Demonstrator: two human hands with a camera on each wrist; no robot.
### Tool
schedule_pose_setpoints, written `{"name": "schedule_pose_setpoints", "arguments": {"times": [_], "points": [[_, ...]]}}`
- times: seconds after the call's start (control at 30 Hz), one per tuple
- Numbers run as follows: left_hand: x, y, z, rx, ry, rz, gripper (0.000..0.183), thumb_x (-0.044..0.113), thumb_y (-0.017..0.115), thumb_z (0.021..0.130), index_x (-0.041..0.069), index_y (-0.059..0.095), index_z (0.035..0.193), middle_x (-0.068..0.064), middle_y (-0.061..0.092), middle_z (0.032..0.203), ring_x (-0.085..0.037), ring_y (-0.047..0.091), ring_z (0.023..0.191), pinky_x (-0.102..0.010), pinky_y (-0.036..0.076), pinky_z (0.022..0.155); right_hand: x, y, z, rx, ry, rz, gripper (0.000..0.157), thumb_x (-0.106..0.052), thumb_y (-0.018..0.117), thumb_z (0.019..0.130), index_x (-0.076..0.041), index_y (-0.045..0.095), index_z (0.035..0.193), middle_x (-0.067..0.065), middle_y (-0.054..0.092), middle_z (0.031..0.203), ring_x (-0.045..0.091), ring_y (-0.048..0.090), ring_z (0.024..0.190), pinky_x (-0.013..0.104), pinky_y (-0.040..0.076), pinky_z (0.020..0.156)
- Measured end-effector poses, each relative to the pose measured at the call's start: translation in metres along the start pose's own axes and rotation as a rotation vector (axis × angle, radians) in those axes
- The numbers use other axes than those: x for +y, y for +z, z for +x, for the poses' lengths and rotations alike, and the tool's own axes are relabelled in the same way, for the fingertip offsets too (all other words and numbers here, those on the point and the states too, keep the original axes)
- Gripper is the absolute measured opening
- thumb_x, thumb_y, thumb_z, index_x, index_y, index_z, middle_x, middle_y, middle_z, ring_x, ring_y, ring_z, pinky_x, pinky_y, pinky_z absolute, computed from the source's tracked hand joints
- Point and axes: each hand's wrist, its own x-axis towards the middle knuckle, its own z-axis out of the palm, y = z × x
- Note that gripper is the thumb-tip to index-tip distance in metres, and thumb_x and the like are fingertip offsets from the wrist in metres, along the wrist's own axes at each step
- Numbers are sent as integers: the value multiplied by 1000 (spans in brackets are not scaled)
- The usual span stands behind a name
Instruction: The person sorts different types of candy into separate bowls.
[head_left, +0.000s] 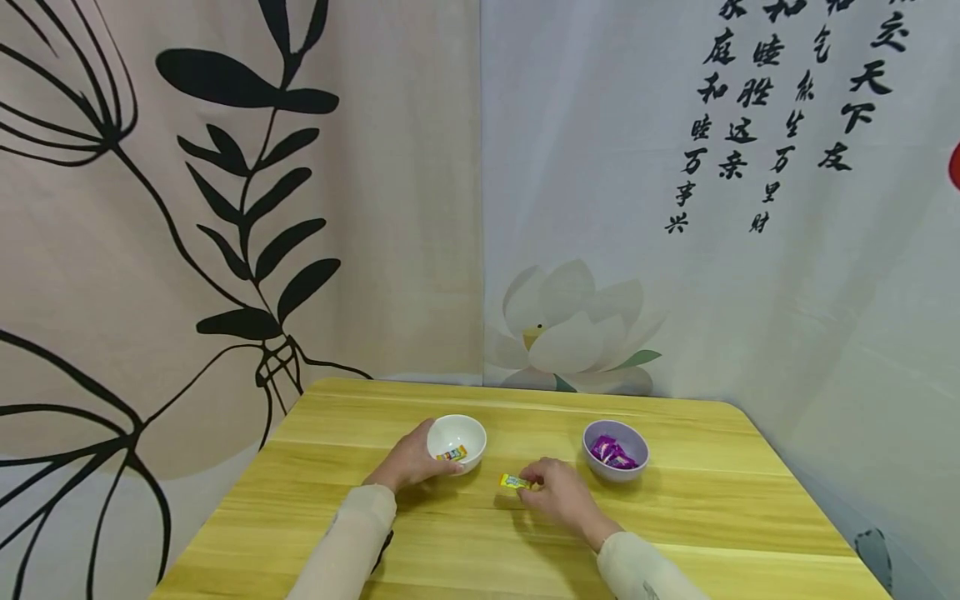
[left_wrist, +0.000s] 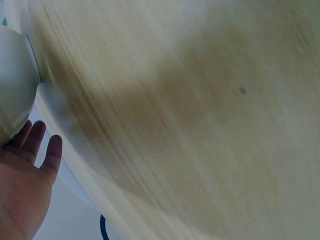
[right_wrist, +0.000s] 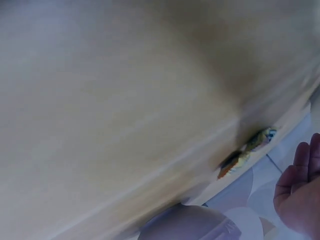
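Note:
In the head view, my left hand (head_left: 412,458) grips a white bowl (head_left: 471,429) by its left side, thumb near the front rim. A colourful wrapped candy (head_left: 453,454) lies inside. The left wrist view shows the bowl's outer wall (left_wrist: 15,82) against the fingers of the left hand (left_wrist: 25,185). My right hand (head_left: 562,493) is over the table, fingertips beside a yellow wrapped candy (head_left: 513,482). From the right wrist, two wrapped candies (right_wrist: 260,139) lie end to end on the table, apart from the loosely bent fingers of the right hand (right_wrist: 302,195).
A purple bowl (head_left: 638,442) with purple-wrapped sweets (head_left: 611,452) stands right of the right hand. Both bowls are toward the far side of the wooden table (head_left: 487,550). Printed cloth backdrops (head_left: 420,208) hang behind the table.

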Motion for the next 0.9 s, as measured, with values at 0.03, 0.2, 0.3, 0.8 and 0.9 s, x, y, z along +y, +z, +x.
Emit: {"name": "schedule_pose_setpoints", "arguments": {"times": [0.03,0.2,0.3,0.8,0.9], "points": [[0,0,0,0,-2,1,100,46,90,68,4,41,144,-8,60,123,-25,59,105,-48,48,92,-1,-1,2,13,0,6,12,-24,77,83,-15,77,91,-8,62,83,12,55,75,28,46,65],[-1,0,0,4,-4,4,101,46,90,68,3,41,144,-9,60,124,-25,59,105,-48,47,92,-7,-5,13,56,46,51,16,-24,76,84,-13,76,95,-4,65,89,17,59,82,33,49,70],[-2,1,1,5,-1,-2,100,45,91,67,3,42,144,-9,60,123,-25,59,105,-47,47,92,-13,-6,20,64,81,59,20,-26,76,85,-12,75,100,-3,67,92,17,61,85,36,51,74],[-6,1,3,-14,1,-41,96,47,90,68,7,44,142,-6,61,121,-23,59,103,-47,48,90,-37,0,59,102,92,34,24,-27,74,87,-9,75,104,0,72,95,22,66,91,42,53,81],[-6,1,4,-16,15,-34,94,47,90,68,7,44,141,-6,61,120,-22,59,102,-46,48,89,-42,-1,67,103,87,11,25,-28,73,87,-10,76,104,0,72,96,21,67,91,42,53,80]]}}
